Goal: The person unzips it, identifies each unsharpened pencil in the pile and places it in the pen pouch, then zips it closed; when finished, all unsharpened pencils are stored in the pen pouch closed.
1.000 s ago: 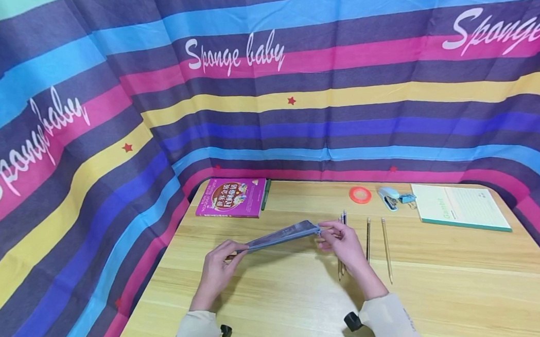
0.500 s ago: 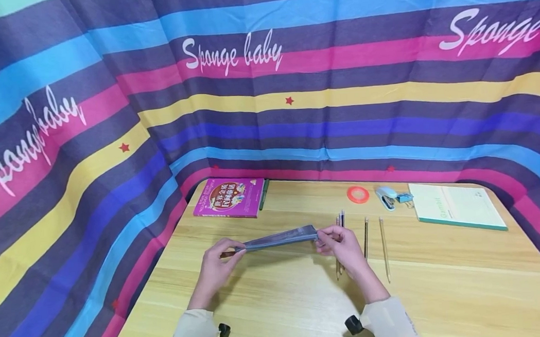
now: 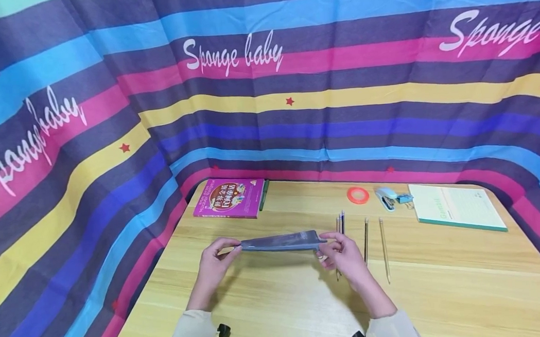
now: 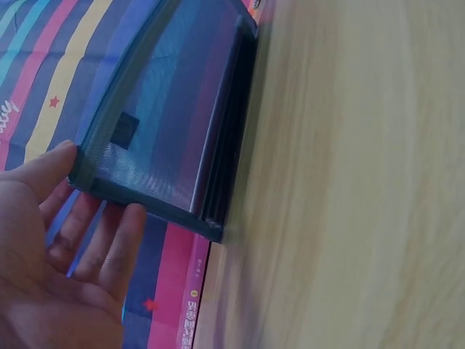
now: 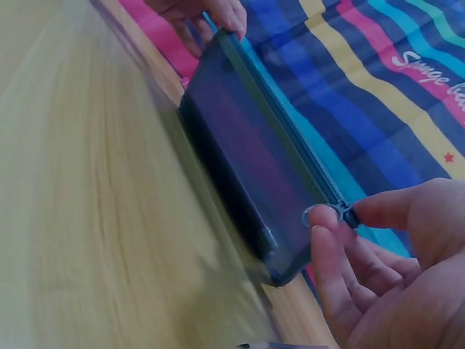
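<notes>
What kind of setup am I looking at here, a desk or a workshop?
Most likely a study desk in a curtained-off corner: a wooden table with a book, a notebook, pencils and a stapler, hemmed in by a striped cloth backdrop.

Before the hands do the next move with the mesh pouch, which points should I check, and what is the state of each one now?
1. Left hand holds one end of the mesh pouch: ok, fingers pinch its corner.
2. Right hand has the zipper pull: ok, thumb and finger pinch it.
3. Pouch stands on its bottom edge on the table: ok in the wrist views.
4. Zipper closed or open along its length: cannot tell.
5. Pouch contents: cannot tell.
6. Pencils lie beside the right hand, within reach: ok.
</notes>
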The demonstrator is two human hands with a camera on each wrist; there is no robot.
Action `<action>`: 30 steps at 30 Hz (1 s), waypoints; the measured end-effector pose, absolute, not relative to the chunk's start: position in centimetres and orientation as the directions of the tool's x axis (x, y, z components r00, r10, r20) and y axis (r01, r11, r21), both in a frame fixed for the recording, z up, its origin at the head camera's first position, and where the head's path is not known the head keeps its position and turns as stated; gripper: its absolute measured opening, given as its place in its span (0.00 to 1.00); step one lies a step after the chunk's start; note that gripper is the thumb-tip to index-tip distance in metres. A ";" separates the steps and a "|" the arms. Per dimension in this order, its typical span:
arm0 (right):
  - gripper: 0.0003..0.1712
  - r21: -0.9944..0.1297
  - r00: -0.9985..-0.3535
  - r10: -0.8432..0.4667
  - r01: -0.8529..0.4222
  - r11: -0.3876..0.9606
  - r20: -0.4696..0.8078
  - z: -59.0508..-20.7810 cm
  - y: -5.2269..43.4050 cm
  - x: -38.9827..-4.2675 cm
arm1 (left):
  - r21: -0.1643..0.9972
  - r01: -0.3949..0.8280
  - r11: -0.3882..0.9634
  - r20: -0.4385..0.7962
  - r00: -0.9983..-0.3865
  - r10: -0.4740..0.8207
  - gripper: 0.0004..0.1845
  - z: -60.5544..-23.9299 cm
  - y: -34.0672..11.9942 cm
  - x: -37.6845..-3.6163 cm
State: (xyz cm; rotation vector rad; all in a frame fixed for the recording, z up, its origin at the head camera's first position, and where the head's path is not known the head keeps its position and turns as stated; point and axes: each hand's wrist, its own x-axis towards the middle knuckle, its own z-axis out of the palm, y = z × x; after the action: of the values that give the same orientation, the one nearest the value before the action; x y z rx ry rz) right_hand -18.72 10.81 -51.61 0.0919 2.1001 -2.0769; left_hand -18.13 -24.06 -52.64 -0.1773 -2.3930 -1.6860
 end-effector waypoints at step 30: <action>0.33 -0.977 -0.946 -0.247 0.196 0.080 -0.210 -53.6 10.3 -18.6 | 0.938 0.091 0.335 0.085 -0.996 0.033 0.16 -53.2 -24.0 -19.0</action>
State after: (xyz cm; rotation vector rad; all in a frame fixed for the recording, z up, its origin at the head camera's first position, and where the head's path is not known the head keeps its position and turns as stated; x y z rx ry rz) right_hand -18.56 10.34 -53.55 -0.0507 2.0434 -1.9332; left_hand -19.00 -24.03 -53.23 -0.1175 -2.5245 -1.7795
